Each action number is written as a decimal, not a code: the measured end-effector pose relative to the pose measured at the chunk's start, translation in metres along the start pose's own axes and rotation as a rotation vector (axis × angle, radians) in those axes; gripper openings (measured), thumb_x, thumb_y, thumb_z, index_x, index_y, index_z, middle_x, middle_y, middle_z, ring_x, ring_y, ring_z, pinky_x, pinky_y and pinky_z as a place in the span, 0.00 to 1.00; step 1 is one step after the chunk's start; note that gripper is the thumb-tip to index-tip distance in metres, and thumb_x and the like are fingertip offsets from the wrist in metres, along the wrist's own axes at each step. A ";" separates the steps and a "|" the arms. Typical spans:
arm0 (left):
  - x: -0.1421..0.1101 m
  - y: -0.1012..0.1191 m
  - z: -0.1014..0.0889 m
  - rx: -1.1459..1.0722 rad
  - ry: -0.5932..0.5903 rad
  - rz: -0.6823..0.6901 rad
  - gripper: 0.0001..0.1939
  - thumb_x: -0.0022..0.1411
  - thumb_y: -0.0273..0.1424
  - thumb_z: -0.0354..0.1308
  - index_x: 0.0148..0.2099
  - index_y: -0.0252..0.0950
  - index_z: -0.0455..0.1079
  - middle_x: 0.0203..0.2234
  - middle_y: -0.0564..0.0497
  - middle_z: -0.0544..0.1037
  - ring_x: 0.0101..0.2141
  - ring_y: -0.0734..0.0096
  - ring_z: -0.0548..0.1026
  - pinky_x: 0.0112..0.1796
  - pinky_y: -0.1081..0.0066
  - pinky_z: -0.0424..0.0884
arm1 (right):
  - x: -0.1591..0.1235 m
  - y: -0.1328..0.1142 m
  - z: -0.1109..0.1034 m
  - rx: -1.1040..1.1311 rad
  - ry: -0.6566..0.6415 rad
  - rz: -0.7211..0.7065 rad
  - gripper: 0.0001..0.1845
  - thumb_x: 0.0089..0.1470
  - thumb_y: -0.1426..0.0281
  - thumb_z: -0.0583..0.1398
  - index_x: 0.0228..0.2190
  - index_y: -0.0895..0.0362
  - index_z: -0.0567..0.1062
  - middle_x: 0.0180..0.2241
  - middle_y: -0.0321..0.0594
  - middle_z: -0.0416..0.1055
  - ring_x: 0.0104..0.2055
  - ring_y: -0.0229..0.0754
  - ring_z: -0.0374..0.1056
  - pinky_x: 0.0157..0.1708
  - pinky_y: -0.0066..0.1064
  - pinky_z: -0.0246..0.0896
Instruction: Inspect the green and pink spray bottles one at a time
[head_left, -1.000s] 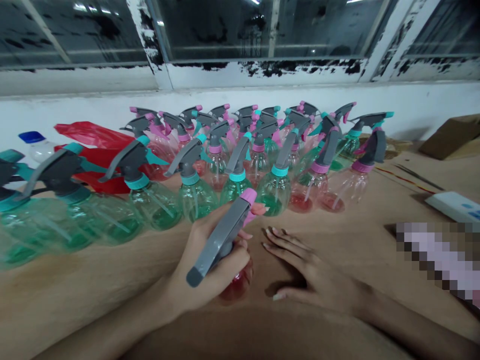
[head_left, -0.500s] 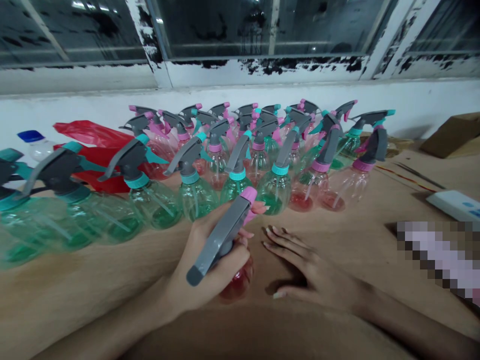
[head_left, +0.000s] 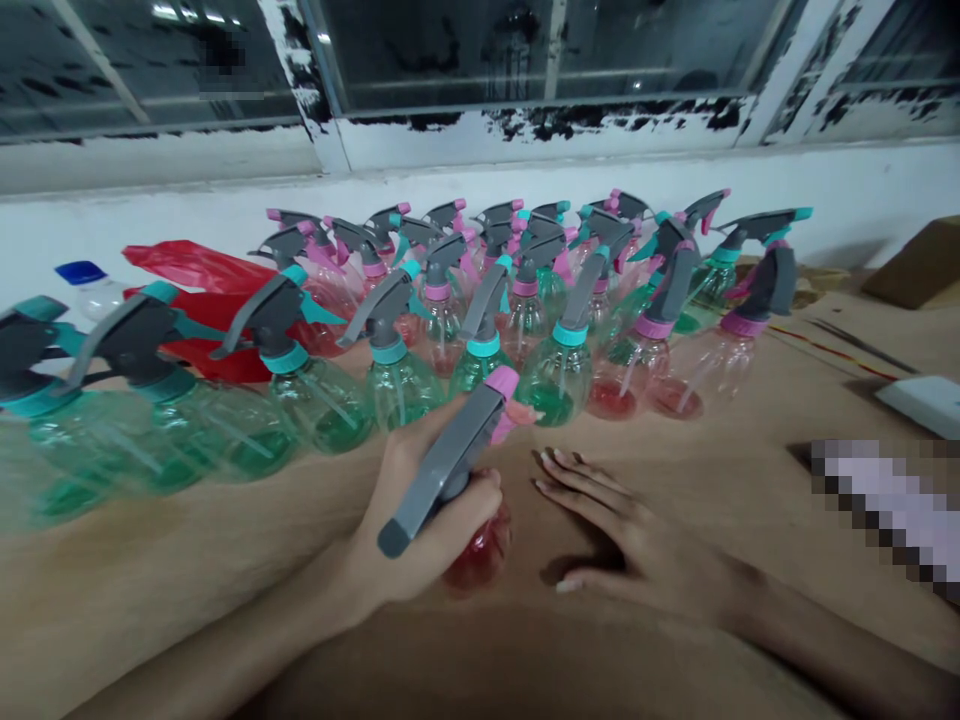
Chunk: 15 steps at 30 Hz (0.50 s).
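Observation:
My left hand (head_left: 420, 520) is wrapped round the neck of a spray bottle (head_left: 450, 470) with a grey head and pink nozzle. Its clear body, tinted red, stands on the table (head_left: 285, 560) and is partly covered by my fingers. The index finger reaches up by the pink trigger. To the right of that bottle, my right hand (head_left: 637, 530) lies on the tabletop, fingers stretched out and holding nothing. Just beyond both hands stands a row of spray bottles, among them a green one with a turquoise collar (head_left: 559, 385) and a red one with a pink collar (head_left: 626, 370).
Several more spray bottles crowd toward the wall (head_left: 172, 215). A red plastic bag (head_left: 202, 270) and a blue-capped bottle (head_left: 90, 290) sit behind the left row. At right are a cardboard box (head_left: 919, 265), tweezers (head_left: 862, 340), a white box (head_left: 922, 405) and a pixelated object (head_left: 892, 510).
The view has shifted slightly, so the bottles appear a little further right. Within my left hand, the fingers near the trigger have drawn in slightly. My right hand stays flat on the table.

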<state>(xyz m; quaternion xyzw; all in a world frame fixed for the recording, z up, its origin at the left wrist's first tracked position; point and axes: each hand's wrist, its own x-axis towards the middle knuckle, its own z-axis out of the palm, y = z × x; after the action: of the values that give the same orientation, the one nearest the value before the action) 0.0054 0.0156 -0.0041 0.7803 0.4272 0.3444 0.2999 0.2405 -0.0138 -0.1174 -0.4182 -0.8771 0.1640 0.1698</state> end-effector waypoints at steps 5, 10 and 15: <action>0.002 0.001 0.001 -0.050 0.000 0.014 0.21 0.50 0.26 0.51 0.47 0.43 0.71 0.30 0.55 0.78 0.23 0.70 0.74 0.29 0.69 0.72 | 0.000 0.000 0.000 -0.018 -0.007 -0.001 0.42 0.53 0.50 0.57 0.63 0.52 0.50 0.66 0.41 0.44 0.67 0.49 0.40 0.63 0.49 0.40; 0.003 0.000 0.001 -0.064 -0.011 0.025 0.14 0.50 0.24 0.51 0.39 0.42 0.71 0.31 0.55 0.78 0.32 0.68 0.77 0.36 0.70 0.74 | 0.001 -0.001 -0.001 -0.038 -0.014 0.005 0.42 0.53 0.49 0.57 0.63 0.52 0.51 0.66 0.41 0.44 0.67 0.48 0.40 0.63 0.48 0.40; 0.002 -0.004 0.001 -0.051 -0.026 0.036 0.11 0.50 0.24 0.52 0.35 0.41 0.70 0.29 0.56 0.78 0.28 0.71 0.77 0.35 0.72 0.74 | 0.000 -0.001 0.000 -0.048 -0.017 0.001 0.42 0.53 0.49 0.57 0.63 0.53 0.51 0.66 0.42 0.45 0.67 0.49 0.40 0.63 0.49 0.41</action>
<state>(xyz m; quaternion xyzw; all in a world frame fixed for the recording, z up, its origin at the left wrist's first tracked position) 0.0050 0.0186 -0.0069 0.7844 0.4002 0.3502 0.3192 0.2400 -0.0141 -0.1166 -0.4214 -0.8819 0.1466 0.1522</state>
